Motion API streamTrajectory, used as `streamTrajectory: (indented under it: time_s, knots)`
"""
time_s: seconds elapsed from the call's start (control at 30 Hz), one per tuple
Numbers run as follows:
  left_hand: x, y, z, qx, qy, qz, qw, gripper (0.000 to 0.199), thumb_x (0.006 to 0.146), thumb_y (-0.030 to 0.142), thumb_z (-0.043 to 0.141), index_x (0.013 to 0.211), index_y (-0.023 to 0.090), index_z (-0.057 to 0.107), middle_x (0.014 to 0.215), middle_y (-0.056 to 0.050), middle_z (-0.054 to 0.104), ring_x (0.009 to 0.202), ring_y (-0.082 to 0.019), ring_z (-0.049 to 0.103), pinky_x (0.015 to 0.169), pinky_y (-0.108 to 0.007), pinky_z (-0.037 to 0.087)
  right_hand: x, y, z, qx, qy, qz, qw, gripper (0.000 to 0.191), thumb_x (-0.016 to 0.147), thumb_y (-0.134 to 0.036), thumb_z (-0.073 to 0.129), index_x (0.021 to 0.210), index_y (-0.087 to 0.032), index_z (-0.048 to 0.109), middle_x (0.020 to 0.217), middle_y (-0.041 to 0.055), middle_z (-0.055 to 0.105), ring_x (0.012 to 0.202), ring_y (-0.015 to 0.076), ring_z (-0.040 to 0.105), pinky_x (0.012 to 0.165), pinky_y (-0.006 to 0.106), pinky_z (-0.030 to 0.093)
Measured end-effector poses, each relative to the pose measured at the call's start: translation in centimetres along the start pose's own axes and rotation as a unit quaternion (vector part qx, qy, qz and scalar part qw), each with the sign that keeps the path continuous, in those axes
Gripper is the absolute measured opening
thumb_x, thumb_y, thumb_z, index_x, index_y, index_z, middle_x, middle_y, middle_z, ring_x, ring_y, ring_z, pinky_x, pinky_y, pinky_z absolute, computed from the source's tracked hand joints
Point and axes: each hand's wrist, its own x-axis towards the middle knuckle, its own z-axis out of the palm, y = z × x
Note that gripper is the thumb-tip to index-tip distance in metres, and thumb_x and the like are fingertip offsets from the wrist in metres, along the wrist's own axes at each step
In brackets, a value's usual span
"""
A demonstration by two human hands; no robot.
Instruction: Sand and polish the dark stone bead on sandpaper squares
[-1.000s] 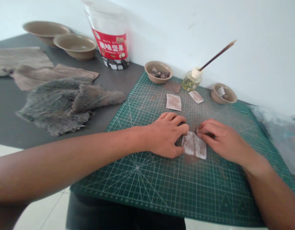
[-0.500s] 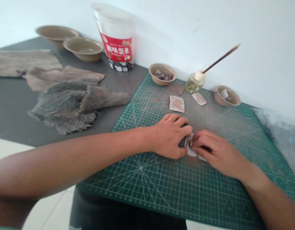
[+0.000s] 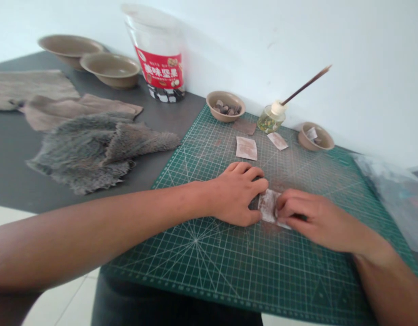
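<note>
A small whitish sheet with brown smears, looking like sandpaper (image 3: pixel 268 204), lies on the green cutting mat (image 3: pixel 225 267). At its left edge, my left hand (image 3: pixel 236 194) holds it down, fingers curled and thumb apart from the forefinger. My right hand (image 3: pixel 309 217) is closed in a pinch over the sheet's right part. Whatever sits between those fingertips is hidden. Brown dust shows around the sheet. Beyond my hands lie two more smeared pieces of sandpaper, a square one (image 3: pixel 246 148) and a narrower one (image 3: pixel 277 141), plus a brown piece (image 3: pixel 245 126).
Along the wall stand a bowl of small stones (image 3: pixel 225 118), a glass jar with a brush (image 3: pixel 270 118) and another small bowl (image 3: pixel 315 144). Left are grey fur cloth (image 3: pixel 83 149), a nut tub (image 3: pixel 161 68) and two larger bowls (image 3: pixel 110 79). Clear plastic (image 3: pixel 395 194) lies right.
My right hand has shifted slightly right across the sheet, so more of its smeared surface shows. The left hand keeps its place on the sheet; the whole view has shifted a little.
</note>
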Motion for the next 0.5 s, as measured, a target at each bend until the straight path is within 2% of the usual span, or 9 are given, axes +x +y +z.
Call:
streamTrajectory:
  time_s: [0.03, 0.13, 0.17, 0.3, 0.33, 0.43, 0.5]
  knots:
    - [0.0, 0.0, -0.01, 0.0, -0.001, 0.002, 1.0, 0.042, 0.083, 0.05, 0.063, 0.111, 0.021, 0.057, 0.143, -0.011, 0.049, 0.132, -0.037, 0.043, 0.111, -0.054, 0.035, -0.01, -0.04, 0.06, 0.008, -0.001, -0.012, 1.0, 0.014, 0.099, -0.021, 0.054, 0.089, -0.024, 0.064, 0.097, 0.0038, 0.067, 0.088, 0.0188, 0.064, 0.077, 0.034, 0.052]
    - [0.02, -0.02, 0.0, 0.004, 0.001, 0.0, 1.0, 0.043, 0.083, 0.05, 0.063, 0.113, 0.021, 0.056, 0.144, -0.011, 0.048, 0.133, -0.037, 0.042, 0.111, -0.054, 0.034, 0.02, 0.06, 0.15, -0.029, 0.098, 0.022, 0.995, 0.01, 0.098, -0.021, 0.056, 0.092, -0.023, 0.064, 0.101, 0.0054, 0.067, 0.091, 0.0209, 0.063, 0.08, 0.037, 0.052]
    - [0.02, -0.03, 0.01, 0.005, 0.001, -0.001, 1.0, 0.043, 0.083, 0.05, 0.063, 0.114, 0.021, 0.056, 0.144, -0.011, 0.048, 0.133, -0.037, 0.042, 0.112, -0.054, 0.033, 0.01, 0.11, 0.12, -0.039, 0.107, 0.036, 0.993, 0.009, 0.098, -0.021, 0.057, 0.091, -0.023, 0.063, 0.1, 0.0055, 0.067, 0.091, 0.0211, 0.063, 0.079, 0.037, 0.052]
    - [0.0, -0.04, 0.04, 0.003, 0.001, 0.001, 1.0, 0.044, 0.082, 0.051, 0.063, 0.113, 0.021, 0.057, 0.143, -0.012, 0.049, 0.132, -0.037, 0.043, 0.111, -0.054, 0.035, -0.04, 0.09, 0.16, 0.01, -0.003, -0.003, 1.0, 0.014, 0.099, -0.021, 0.055, 0.088, -0.024, 0.063, 0.098, 0.0037, 0.066, 0.089, 0.0186, 0.064, 0.076, 0.033, 0.052]
    - [-0.01, -0.04, 0.05, 0.003, 0.002, 0.003, 1.0, 0.044, 0.082, 0.051, 0.063, 0.113, 0.021, 0.057, 0.143, -0.012, 0.049, 0.132, -0.037, 0.043, 0.111, -0.054, 0.035, -0.02, 0.1, 0.22, 0.012, 0.001, -0.01, 1.0, 0.014, 0.099, -0.02, 0.054, 0.089, -0.024, 0.063, 0.1, 0.004, 0.066, 0.091, 0.0187, 0.063, 0.079, 0.033, 0.052]
    - [-0.03, -0.05, 0.05, 0.004, 0.006, 0.002, 1.0, 0.044, 0.083, 0.05, 0.063, 0.114, 0.021, 0.057, 0.143, -0.011, 0.049, 0.132, -0.037, 0.043, 0.111, -0.055, 0.034, 0.05, 0.32, 0.23, -0.042, 0.094, 0.032, 0.994, 0.01, 0.099, -0.021, 0.054, 0.093, -0.023, 0.062, 0.105, 0.0049, 0.065, 0.095, 0.0204, 0.063, 0.083, 0.036, 0.05]
    - [-0.02, -0.06, 0.04, 0.001, 0.004, -0.001, 1.0, 0.044, 0.083, 0.05, 0.064, 0.115, 0.021, 0.057, 0.143, -0.011, 0.049, 0.133, -0.037, 0.042, 0.112, -0.055, 0.034, 0.0, 0.4, 0.1, -0.047, 0.082, 0.046, 0.994, 0.011, 0.099, -0.021, 0.055, 0.091, -0.023, 0.063, 0.102, 0.004, 0.065, 0.093, 0.0198, 0.063, 0.081, 0.035, 0.05]
